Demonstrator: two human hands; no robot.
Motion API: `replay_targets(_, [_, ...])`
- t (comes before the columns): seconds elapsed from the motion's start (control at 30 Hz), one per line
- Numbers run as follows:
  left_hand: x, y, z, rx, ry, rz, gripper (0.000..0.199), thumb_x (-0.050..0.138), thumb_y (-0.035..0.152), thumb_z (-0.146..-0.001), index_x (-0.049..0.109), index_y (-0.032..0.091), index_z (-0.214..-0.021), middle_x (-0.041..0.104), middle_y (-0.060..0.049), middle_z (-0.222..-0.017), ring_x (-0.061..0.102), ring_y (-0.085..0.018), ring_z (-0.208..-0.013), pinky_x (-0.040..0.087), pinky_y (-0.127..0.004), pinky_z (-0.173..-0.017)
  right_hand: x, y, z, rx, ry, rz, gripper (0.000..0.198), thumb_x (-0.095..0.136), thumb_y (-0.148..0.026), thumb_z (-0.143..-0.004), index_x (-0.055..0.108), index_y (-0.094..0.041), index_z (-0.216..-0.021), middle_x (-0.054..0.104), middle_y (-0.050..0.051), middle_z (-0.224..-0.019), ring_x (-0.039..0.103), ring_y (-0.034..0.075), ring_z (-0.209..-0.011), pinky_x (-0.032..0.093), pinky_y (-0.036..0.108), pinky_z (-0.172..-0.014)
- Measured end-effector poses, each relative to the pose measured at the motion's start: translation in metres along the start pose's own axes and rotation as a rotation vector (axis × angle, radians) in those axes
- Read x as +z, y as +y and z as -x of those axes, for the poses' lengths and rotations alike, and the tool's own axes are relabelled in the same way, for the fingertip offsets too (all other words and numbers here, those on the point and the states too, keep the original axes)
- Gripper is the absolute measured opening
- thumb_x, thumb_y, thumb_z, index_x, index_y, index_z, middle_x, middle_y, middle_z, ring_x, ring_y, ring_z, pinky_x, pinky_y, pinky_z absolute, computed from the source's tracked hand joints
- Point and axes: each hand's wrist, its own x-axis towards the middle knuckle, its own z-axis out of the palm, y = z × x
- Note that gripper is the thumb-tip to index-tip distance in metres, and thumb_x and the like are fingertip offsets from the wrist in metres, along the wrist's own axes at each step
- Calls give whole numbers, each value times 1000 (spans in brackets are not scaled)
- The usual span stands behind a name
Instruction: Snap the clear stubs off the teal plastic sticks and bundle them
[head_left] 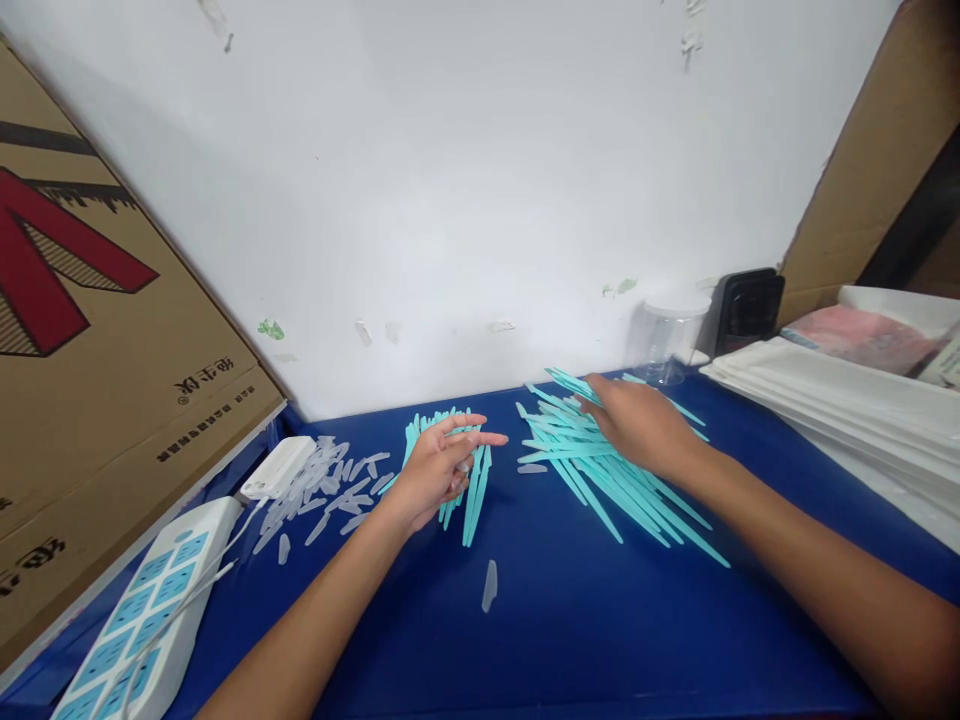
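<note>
My right hand is closed around a few slim turquoise sticks, tapered like eyebrow razor handles. It is over the right end of a loose pile of the same sticks. My left hand hovers by a smaller, neater bunch of turquoise sticks, partly covering it. Two of its fingers stretch out to the right and apart, the others curl in, and I see nothing held. Left of it lies a heap of small translucent plastic covers. A single translucent cover lies nearer to me.
A white power strip with cables and a white box-shaped device are at the left, beside a large cardboard box. At the back right stand a clear jar and a black container. White stacked packaging lies at right.
</note>
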Motion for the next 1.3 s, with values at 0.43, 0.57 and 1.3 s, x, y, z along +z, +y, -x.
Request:
replay_targets(0.43, [8, -8, 6, 323, -61, -862, 28, 53, 45, -100, 69, 21, -98, 37, 7, -55, 36, -11, -50, 27, -26, -55, -2, -16, 10, -199, -138, -655, 42, 42, -55, -102, 50, -22, -77, 60, 2, -70, 53, 19, -62, 36, 30, -59])
replay_targets(0.57, [8, -11, 5, 357, -71, -935, 25, 51, 39, -102, 70, 22, -101, 44, 7, -55, 41, -12, -50, 29, -26, -55, 0, -25, 14, -277, -230, -793, 35, 55, -54, -96, 63, -21, -87, 67, 3, -82, 59, 21, -70, 40, 29, -63])
replay_targets(1.3, [5, -8, 0, 188, -62, -628, 46, 58, 59, -93, 74, 16, -91, 38, 6, -53, 34, -11, -50, 27, -25, -50, -2, -38, 23, -93, -190, -902, 60, 50, -74, -91, 66, -21, -114, 71, 14, -111, 65, 33, -104, 53, 38, -81])
